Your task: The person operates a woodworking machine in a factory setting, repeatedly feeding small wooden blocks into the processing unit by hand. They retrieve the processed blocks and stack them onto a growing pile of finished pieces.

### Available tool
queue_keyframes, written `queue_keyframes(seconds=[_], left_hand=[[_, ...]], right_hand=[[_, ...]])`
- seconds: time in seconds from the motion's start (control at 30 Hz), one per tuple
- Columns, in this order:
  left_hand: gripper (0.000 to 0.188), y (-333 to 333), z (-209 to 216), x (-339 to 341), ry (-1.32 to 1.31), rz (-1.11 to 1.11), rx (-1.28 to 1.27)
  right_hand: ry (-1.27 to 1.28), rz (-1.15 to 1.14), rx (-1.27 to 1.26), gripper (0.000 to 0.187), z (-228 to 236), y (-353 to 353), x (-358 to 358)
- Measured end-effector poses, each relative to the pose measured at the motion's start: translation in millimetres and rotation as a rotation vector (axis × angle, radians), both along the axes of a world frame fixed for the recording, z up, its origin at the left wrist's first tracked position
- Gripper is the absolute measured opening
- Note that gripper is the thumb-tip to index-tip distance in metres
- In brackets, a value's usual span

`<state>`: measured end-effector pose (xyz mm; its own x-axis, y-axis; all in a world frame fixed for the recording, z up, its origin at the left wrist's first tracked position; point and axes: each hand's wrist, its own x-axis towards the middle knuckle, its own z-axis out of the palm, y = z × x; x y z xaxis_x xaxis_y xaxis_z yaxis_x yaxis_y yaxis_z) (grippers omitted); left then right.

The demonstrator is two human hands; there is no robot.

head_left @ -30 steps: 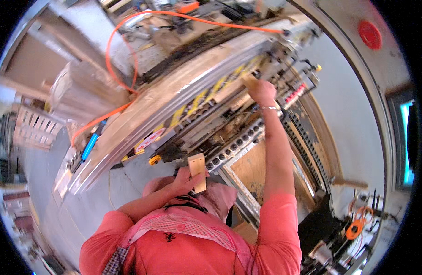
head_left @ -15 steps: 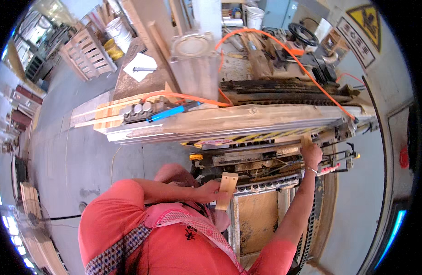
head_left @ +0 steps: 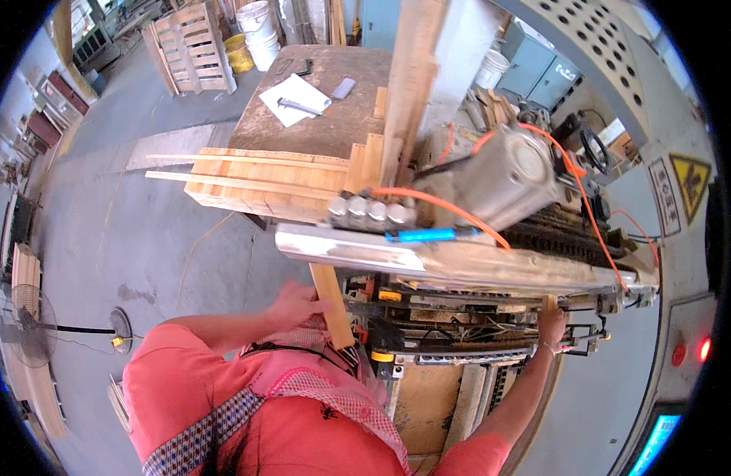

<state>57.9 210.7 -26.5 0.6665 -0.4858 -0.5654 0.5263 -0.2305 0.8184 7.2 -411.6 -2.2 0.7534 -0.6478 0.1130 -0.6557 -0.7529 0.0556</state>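
My left hand (head_left: pixel 295 306), a little blurred, is at the left edge of a pale wooden board (head_left: pixel 333 308), its fingers closed on it. The board stands tilted just left of the machine, its upper end passing under the metal beam (head_left: pixel 452 260). Farther right, my right hand (head_left: pixel 551 327) reaches into the machine below that beam. Its fingers are closed around the near end of a small wooden piece (head_left: pixel 549 303), whose far end is hidden under the beam.
Stacked wooden strips (head_left: pixel 262 186) lie on a brown table (head_left: pixel 341 103), near a caliper (head_left: pixel 300 106) on white paper. Orange hoses (head_left: pixel 452 208) cross the machine. A floor fan (head_left: pixel 34 317) stands at the left. A red light (head_left: pixel 705 349) glows on the right-hand panel.
My view has swung, bringing more of the table into sight. My left hand and its board have moved left, away from the machine's near rail. My right hand stays on the small wooden piece.
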Motion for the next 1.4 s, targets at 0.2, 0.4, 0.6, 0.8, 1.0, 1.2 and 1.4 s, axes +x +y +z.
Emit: queue_keyframes(seconds=[0.2,0.4,0.6,0.8,1.0,1.2,1.4], left_hand=[[0.028,48,-3,121,-0.202,0.291,-0.16],[0.02,34,-44,268,-0.283,0.372,-0.176],[0.028,-6,-79,332,-0.255,0.22,-0.181],[0.041,-23,-80,328,-0.264,0.185,-0.087],[0.045,-24,-88,336,-0.337,0.178,0.004],[0.055,-23,-87,336,-0.299,0.187,-0.006],[0.054,-29,-130,359,-0.278,0.133,-0.077]], right_hand=[[-0.266,-0.09,-0.111,0.049,14,86,-36],[-0.441,-0.061,0.335,0.032,28,233,-85],[-0.39,-0.207,0.468,0.024,10,327,-157],[-0.385,-0.149,0.449,0.015,-17,365,-216],[-0.423,-0.145,0.54,0.015,-37,386,-222],[-0.415,-0.246,0.612,0.012,-47,418,-232],[-0.227,-0.472,0.592,0.018,-30,452,-230]])
